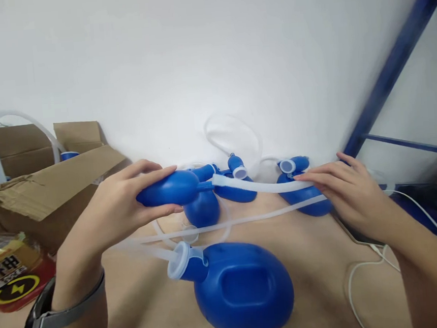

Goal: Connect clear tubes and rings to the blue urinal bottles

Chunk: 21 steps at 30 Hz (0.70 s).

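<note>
My left hand (118,206) is closed around a blue rubber squeeze bulb (169,188), held above the table. A white corrugated tube (258,185) runs from the bulb's tip to the right. My right hand (349,193) pinches the far end of that tube between its fingers. Below, a large blue plastic container (242,287) with a white-rimmed neck lies on the table. A thin clear hose (224,226) runs across between my hands.
Several more blue containers (300,185) with white necks and clear hose loops (234,132) lie at the back by the white wall. An open cardboard box (44,187) stands at left, with a yellow-labelled packet (10,274) before it. A blue metal frame (393,62) rises at right. White cable (365,268) lies on the table.
</note>
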Motion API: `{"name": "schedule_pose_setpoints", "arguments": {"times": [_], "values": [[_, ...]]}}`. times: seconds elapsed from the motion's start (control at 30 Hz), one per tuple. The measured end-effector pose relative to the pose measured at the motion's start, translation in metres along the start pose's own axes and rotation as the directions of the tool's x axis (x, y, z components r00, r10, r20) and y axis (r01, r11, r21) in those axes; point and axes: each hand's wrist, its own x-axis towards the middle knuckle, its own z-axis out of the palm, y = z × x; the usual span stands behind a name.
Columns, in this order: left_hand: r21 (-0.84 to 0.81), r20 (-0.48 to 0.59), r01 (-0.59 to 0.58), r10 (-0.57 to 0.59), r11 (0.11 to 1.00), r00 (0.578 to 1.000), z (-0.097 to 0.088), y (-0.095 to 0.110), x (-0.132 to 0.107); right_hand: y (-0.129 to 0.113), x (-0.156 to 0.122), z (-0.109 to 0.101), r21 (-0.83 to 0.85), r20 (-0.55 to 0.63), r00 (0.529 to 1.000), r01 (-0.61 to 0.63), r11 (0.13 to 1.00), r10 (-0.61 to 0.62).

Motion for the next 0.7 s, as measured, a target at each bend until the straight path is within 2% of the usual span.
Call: {"name": "schedule_pose_setpoints", "arguments": {"times": [0.13,0.2,0.33,0.5,0.7], "values": [[-0.033,-0.051,-0.051,0.049,0.998,0.997,0.011,-0.005,0.003,0.003,0.000,0.005,-0.017,-0.001,1.000,-0.016,1.000,0.016],[-0.060,-0.021,-0.054,0.052,0.997,0.998,0.015,-0.008,0.003,0.004,0.000,0.007,-0.021,0.006,1.000,-0.012,1.000,0.012],[-0.089,0.085,0.031,-0.024,0.996,0.996,0.019,-0.015,0.002,0.006,0.000,0.012,-0.017,0.006,0.999,-0.034,0.999,0.034],[-0.079,0.072,0.047,-0.041,0.996,0.997,0.019,-0.018,0.004,0.011,-0.001,0.015,0.000,0.009,0.999,-0.038,0.999,0.038],[-0.085,0.094,0.043,-0.035,0.995,0.995,0.021,-0.012,0.004,0.008,0.000,0.013,-0.014,0.003,1.000,-0.006,1.000,0.006]]}}
